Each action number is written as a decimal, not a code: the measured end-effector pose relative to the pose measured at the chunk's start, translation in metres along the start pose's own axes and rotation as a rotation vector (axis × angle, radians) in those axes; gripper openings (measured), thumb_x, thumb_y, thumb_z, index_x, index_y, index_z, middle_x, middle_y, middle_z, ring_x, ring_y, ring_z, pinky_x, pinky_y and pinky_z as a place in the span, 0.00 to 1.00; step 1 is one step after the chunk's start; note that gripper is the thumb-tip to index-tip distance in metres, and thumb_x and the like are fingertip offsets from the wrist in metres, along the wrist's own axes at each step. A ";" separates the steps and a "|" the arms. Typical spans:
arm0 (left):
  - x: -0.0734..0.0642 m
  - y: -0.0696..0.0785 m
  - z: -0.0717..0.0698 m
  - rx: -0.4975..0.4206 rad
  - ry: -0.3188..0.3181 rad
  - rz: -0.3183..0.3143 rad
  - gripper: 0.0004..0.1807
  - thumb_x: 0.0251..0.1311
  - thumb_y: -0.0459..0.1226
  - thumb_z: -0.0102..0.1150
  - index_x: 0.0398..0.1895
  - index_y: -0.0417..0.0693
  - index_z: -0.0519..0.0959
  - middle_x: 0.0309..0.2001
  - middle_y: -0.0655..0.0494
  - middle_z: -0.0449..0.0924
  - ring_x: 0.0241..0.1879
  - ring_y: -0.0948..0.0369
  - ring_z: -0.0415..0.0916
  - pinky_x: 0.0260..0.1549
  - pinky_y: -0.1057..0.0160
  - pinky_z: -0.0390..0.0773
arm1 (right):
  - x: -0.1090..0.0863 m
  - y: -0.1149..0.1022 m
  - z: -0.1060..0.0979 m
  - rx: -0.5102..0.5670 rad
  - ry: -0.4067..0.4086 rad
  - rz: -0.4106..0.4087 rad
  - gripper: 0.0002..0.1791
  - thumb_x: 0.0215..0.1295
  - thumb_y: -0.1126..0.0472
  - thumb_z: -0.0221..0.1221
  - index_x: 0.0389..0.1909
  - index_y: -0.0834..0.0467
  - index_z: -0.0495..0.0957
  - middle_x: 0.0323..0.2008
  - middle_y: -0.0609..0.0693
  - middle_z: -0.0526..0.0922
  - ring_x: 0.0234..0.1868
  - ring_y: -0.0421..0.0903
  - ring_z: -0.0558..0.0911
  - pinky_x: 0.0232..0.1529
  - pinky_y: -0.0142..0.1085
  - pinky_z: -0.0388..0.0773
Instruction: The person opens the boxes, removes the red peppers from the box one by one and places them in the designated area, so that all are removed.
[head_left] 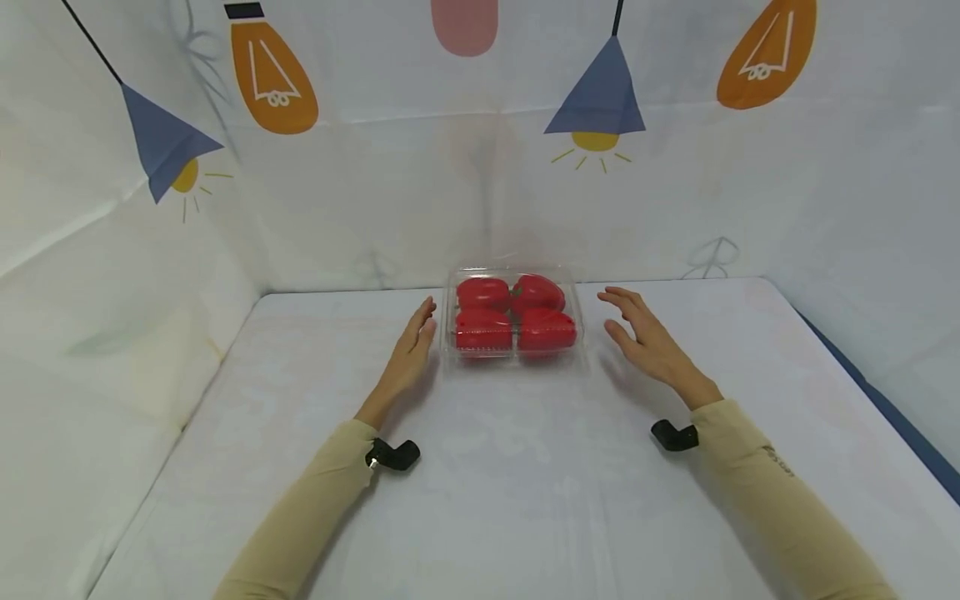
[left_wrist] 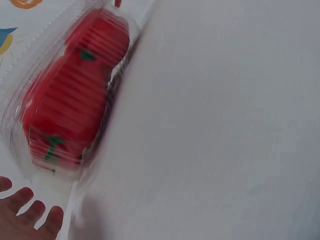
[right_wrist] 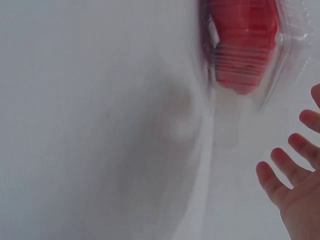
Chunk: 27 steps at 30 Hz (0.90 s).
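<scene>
A clear plastic clamshell box (head_left: 514, 353) stands near the back of the white table, its lid down. Inside are several red vegetables that look like bell peppers (head_left: 483, 330), with bits of green stem showing in the left wrist view on the peppers (left_wrist: 70, 100). My left hand (head_left: 408, 350) is held just left of the box, fingers straight and pointing forward. To the right of the box, a little farther off, my right hand (head_left: 651, 342) hovers with fingers spread and relaxed. Neither hand holds anything.
Behind the table (head_left: 510, 500) hangs a white cloth wall (head_left: 360, 200) printed with lamps and bulbs, close to the box's back side. Another cloth wall (head_left: 90, 350) runs along the left edge. Each sleeve carries a small black wrist camera (head_left: 393, 455).
</scene>
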<state>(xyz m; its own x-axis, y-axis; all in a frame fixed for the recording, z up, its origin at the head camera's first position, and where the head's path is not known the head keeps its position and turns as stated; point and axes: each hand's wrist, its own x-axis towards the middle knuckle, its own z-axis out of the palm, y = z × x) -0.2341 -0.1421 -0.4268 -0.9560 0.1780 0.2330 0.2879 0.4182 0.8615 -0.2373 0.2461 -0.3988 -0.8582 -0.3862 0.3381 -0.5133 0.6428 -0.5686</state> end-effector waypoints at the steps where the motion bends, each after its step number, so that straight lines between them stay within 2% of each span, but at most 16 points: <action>1: 0.000 0.000 0.002 -0.041 -0.010 -0.013 0.28 0.75 0.42 0.32 0.75 0.46 0.46 0.72 0.46 0.52 0.72 0.51 0.51 0.68 0.49 0.55 | 0.001 -0.002 0.001 0.020 0.008 -0.005 0.26 0.69 0.62 0.50 0.67 0.59 0.60 0.68 0.59 0.57 0.66 0.61 0.62 0.61 0.61 0.61; 5: 0.000 0.005 0.008 -0.155 -0.059 -0.059 0.30 0.75 0.44 0.28 0.75 0.49 0.39 0.75 0.48 0.42 0.74 0.50 0.44 0.70 0.49 0.49 | 0.003 -0.008 0.003 0.072 0.040 -0.022 0.25 0.68 0.66 0.51 0.66 0.61 0.62 0.68 0.59 0.58 0.65 0.60 0.62 0.61 0.59 0.61; 9: -0.006 0.027 0.009 -0.191 -0.099 -0.085 0.32 0.74 0.42 0.28 0.75 0.45 0.35 0.76 0.46 0.36 0.75 0.48 0.39 0.71 0.47 0.46 | 0.004 -0.011 0.005 0.105 0.054 -0.020 0.25 0.69 0.66 0.50 0.66 0.59 0.62 0.68 0.58 0.58 0.67 0.57 0.61 0.62 0.58 0.62; 12: -0.009 0.039 0.010 -0.225 -0.111 -0.092 0.33 0.73 0.40 0.30 0.75 0.44 0.33 0.75 0.44 0.34 0.75 0.48 0.38 0.71 0.46 0.46 | 0.005 -0.012 0.008 0.132 0.049 -0.017 0.25 0.70 0.64 0.49 0.67 0.57 0.62 0.68 0.56 0.58 0.67 0.55 0.62 0.62 0.55 0.64; 14: -0.009 0.032 0.014 -0.259 -0.107 -0.085 0.34 0.72 0.41 0.32 0.75 0.47 0.32 0.76 0.46 0.34 0.75 0.50 0.36 0.71 0.46 0.44 | 0.006 -0.014 0.010 0.140 0.044 -0.018 0.25 0.71 0.63 0.49 0.67 0.56 0.61 0.69 0.54 0.58 0.67 0.54 0.62 0.61 0.53 0.65; 19: -0.004 0.008 0.024 -0.298 -0.080 -0.081 0.38 0.71 0.47 0.40 0.75 0.60 0.32 0.76 0.58 0.31 0.76 0.56 0.34 0.72 0.48 0.42 | 0.008 -0.024 0.015 0.122 0.034 -0.025 0.25 0.70 0.60 0.50 0.67 0.58 0.62 0.70 0.52 0.58 0.69 0.52 0.61 0.59 0.53 0.67; 21: -0.004 0.003 0.026 -0.272 -0.074 -0.081 0.42 0.68 0.50 0.45 0.75 0.64 0.31 0.76 0.63 0.31 0.76 0.59 0.34 0.71 0.48 0.42 | 0.009 -0.028 0.018 0.110 0.027 -0.029 0.26 0.70 0.58 0.52 0.67 0.58 0.62 0.70 0.51 0.57 0.69 0.52 0.60 0.60 0.55 0.67; 23: -0.005 0.003 0.027 -0.229 -0.074 -0.087 0.46 0.64 0.53 0.50 0.75 0.66 0.31 0.76 0.64 0.31 0.76 0.58 0.35 0.71 0.45 0.45 | 0.010 -0.033 0.020 0.082 0.019 -0.027 0.27 0.69 0.55 0.53 0.67 0.56 0.63 0.71 0.50 0.57 0.70 0.51 0.59 0.61 0.56 0.66; 27: -0.008 0.003 0.027 -0.157 -0.081 -0.140 0.54 0.56 0.57 0.58 0.75 0.65 0.31 0.76 0.64 0.33 0.76 0.59 0.35 0.70 0.46 0.46 | 0.008 -0.043 0.024 -0.004 -0.012 0.002 0.31 0.66 0.48 0.55 0.69 0.50 0.61 0.72 0.44 0.55 0.71 0.51 0.57 0.62 0.60 0.62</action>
<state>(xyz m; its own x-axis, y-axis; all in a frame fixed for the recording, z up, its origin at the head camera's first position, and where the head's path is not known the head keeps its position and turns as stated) -0.2243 -0.1184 -0.4377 -0.9767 0.2013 0.0745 0.1341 0.3008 0.9442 -0.2224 0.1996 -0.3894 -0.8590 -0.3929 0.3283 -0.5119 0.6463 -0.5659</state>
